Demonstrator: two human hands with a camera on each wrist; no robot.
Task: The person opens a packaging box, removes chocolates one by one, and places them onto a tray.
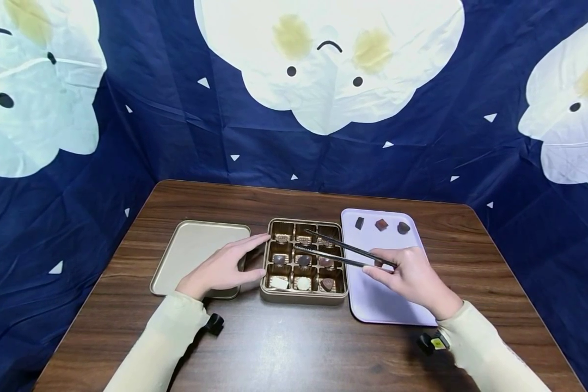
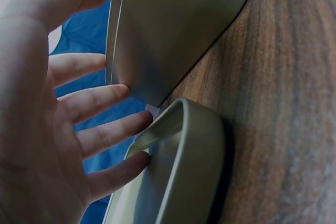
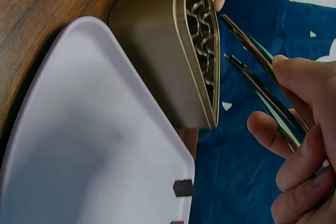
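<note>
Two arms reach forward from the lower corners, a left forearm [image 1: 152, 343] and a right forearm [image 1: 490, 348], both slanting inward in pale sleeves. The left hand [image 1: 225, 267] is open-palmed, its thumb well apart from the extended fingers [image 2: 94, 102], which fan out with gaps between them. The right hand [image 1: 411, 275] angles inward, its thumb [image 3: 290, 69] and curled fingers set in a pinching grip.

No readable text, labels, brands or numbers
</note>
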